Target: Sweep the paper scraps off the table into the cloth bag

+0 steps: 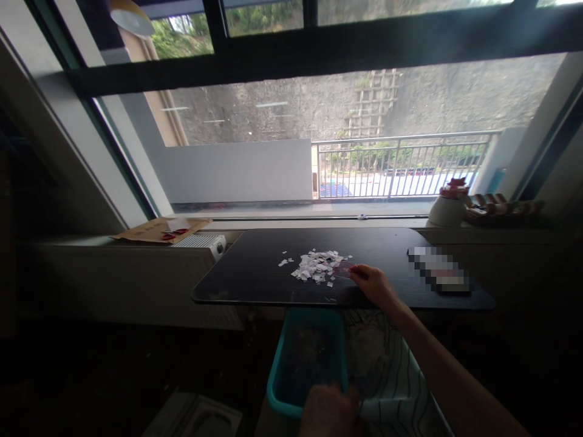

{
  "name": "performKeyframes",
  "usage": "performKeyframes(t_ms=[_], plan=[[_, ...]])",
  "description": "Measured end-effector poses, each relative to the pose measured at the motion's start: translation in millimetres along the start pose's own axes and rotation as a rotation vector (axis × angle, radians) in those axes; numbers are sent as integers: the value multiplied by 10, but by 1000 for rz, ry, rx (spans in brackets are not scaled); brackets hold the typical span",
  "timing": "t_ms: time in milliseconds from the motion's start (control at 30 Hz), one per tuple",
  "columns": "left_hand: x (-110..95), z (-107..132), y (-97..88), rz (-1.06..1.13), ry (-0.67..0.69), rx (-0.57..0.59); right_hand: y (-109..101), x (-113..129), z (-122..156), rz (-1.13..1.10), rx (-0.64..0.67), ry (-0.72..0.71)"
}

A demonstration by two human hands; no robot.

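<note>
A heap of small white paper scraps (316, 266) lies on a black table top (255, 273) by a window. My right hand (376, 284) rests on the table just right of the heap, fingers pinched on a small reddish card (344, 268) that touches the scraps. My left hand (328, 409) is low in the view, closed on the near rim of a teal plastic bin (306, 358). The bin sits below the table's front edge.
A blurred-out item (439, 274) lies on the table's right part. A white pot (449, 209) and a striped thing (498, 206) stand on the window sill at right. Brown cardboard (157, 229) and a white radiator-like box (200, 241) are at left.
</note>
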State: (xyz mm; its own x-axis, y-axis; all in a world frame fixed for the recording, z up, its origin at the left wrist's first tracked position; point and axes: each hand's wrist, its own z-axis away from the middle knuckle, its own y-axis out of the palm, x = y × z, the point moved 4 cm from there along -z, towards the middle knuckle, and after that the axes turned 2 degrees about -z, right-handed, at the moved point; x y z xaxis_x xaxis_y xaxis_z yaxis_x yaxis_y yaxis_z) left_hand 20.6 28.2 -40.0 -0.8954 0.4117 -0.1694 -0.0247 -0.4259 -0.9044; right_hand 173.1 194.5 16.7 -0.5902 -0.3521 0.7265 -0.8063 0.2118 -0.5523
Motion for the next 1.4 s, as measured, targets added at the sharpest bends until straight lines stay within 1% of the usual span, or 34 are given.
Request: performKeyframes(t_ms=[167, 267, 333, 400, 567, 633, 700, 767, 833, 900, 967, 1100, 1167, 1267, 1400], plan=[[-7, 13, -1, 5, 15, -18, 12, 18, 88, -15, 31, -14], [-6, 12, -13, 11, 15, -20, 62, 74, 95, -25, 101, -42], [1, 4, -14, 13, 4, -8, 52, 94, 87, -29, 142, -54], [6, -4, -10, 15, -2, -4, -30, 89, 98, -8, 175, -61], [8, -7, 14, 21, 2, -22, -390, 71, 233, 96, 271, -76], [7, -6, 17, 18, 11, -29, -454, 104, 263, 87, 270, -67], [11, -4, 16, 19, 13, -26, -413, 153, 239, 47, 241, -61], [18, -2, 13, 16, 4, -10, -286, 197, 169, 2, 221, -72], [23, -1, 6, 2, -4, 10, -139, 214, 84, -33, 234, -96], [24, -1, -1, -12, -5, 25, -58, 189, 19, -33, 260, -109], [21, 0, -6, -19, -6, 36, -84, 128, 0, -17, 285, -107], [2, 19, -19, -9, -12, 6, -304, -1, 72, 36, 363, -91], [-13, 32, -26, -8, -6, -13, -369, -16, 97, 64, 371, -88], [-18, 34, -26, -21, -5, -8, -315, 41, 71, 75, 336, -106], [7, 8, -15, -35, -12, 32, -174, 119, 20, 51, 374, -101]])
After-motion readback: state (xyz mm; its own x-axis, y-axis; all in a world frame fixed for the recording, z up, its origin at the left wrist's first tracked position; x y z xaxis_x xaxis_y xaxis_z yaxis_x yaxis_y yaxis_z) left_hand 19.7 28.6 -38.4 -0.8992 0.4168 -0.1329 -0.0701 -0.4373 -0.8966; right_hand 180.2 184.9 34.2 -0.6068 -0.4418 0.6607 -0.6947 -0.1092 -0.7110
